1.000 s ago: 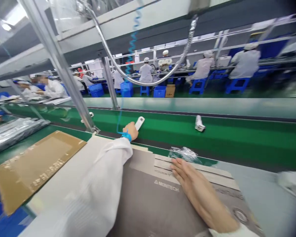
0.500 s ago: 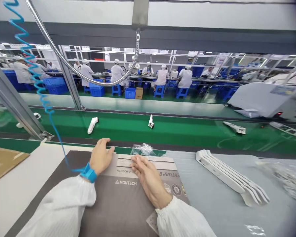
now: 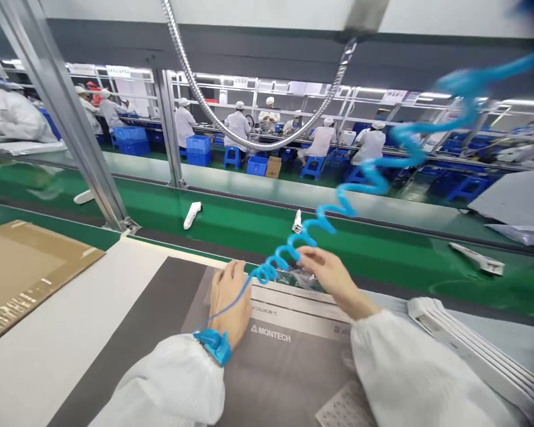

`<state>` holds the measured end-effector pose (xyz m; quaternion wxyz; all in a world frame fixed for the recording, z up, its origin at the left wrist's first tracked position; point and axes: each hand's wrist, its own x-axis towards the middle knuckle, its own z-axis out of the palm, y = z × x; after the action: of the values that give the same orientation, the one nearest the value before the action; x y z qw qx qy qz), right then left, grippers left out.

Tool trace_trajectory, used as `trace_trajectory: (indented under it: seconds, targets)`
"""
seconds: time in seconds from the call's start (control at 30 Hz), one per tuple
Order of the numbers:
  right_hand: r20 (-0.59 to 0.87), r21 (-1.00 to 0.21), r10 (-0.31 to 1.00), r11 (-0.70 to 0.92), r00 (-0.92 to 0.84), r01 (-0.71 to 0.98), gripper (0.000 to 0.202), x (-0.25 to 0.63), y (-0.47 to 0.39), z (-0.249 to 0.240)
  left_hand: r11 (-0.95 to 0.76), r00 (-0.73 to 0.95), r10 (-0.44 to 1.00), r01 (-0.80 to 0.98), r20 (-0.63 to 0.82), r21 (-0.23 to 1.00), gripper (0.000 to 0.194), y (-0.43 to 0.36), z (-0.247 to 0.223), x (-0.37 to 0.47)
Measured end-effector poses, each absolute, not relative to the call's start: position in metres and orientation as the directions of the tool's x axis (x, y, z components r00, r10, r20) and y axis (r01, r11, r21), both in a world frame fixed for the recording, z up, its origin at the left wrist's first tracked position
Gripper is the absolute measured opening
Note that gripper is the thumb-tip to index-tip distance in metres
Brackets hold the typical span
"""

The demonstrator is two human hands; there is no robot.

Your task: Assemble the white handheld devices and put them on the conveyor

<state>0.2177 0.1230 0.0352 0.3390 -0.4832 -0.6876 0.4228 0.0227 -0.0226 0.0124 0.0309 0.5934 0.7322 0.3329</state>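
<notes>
My left hand [image 3: 231, 302] lies with its fingers stretched out on the far edge of a dark grey printed MONTECH cardboard sheet [image 3: 285, 367]. Around that wrist is a blue strap [image 3: 216, 345], joined to a blue coiled cord [image 3: 369, 175] rising to the upper right. My right hand [image 3: 331, 279] has bent, closed fingers just above crumpled clear plastic film [image 3: 299, 277] at the bench's far edge. The coil partly covers its fingertips, so I cannot make out what they hold. Near my right forearm sit several nested long white plastic parts [image 3: 476, 350].
White handheld devices, including one on the left [image 3: 193, 215], lie on a green conveyor belt [image 3: 244, 222]. Brown cardboard [image 3: 40, 267] lies left. A metal post [image 3: 66, 112] stands beyond it; a flexible metal conduit [image 3: 267, 145] hangs overhead. People in white work behind.
The view has turned left. My right hand has moved from above the printed sheet to the plastic film, its fingers now bent. The blue coil has swung from left to right.
</notes>
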Motion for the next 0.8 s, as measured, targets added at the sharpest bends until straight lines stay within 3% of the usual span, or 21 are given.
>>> trace_trajectory:
  seconds: [0.03, 0.13, 0.23, 0.43, 0.57, 0.7, 0.8]
  targets:
    - [0.104, -0.834, 0.958, 0.231, -0.269, 0.5, 0.022, 0.213, 0.145, 0.038, 0.076, -0.3, 0.889, 0.841, 0.345, 0.535, 0.042, -0.023, 0.013, 0.023]
    - [0.193, -0.73, 0.964, 0.264, -0.18, 0.631, 0.024, 0.192, 0.198, 0.041, 0.079, -0.305, 0.894, 0.829, 0.329, 0.554, 0.041, -0.024, 0.012, 0.024]
    - [0.231, -0.725, 0.968, 0.239, -0.098, 0.646, 0.032, 0.167, 0.227, 0.031, 0.1, -0.315, 0.9, 0.822, 0.302, 0.56, 0.039, -0.024, 0.011, 0.026]
    - [0.166, -0.825, 0.985, 0.161, -0.04, 0.543, 0.033, 0.142, 0.223, 0.02, 0.14, -0.354, 0.898, 0.792, 0.26, 0.594, 0.039, -0.023, 0.016, 0.025]
    - [0.116, -0.921, 0.978, 0.171, -0.171, 0.35, 0.032, 0.154, 0.182, 0.053, 0.072, -0.386, 0.853, 0.755, 0.352, 0.652, 0.034, -0.022, 0.022, 0.022]
    - [-0.032, -0.998, 0.881, -0.003, -0.472, 0.061, 0.031, 0.178, 0.119, 0.088, -0.068, -0.429, 0.77, 0.681, 0.473, 0.729, 0.042, -0.025, 0.035, 0.021]
    - [-0.055, -0.997, 0.811, -0.012, -0.582, 0.077, 0.037, 0.193, 0.078, 0.094, -0.162, -0.259, 0.906, 0.52, 0.335, 0.838, 0.036, -0.029, 0.043, 0.024]
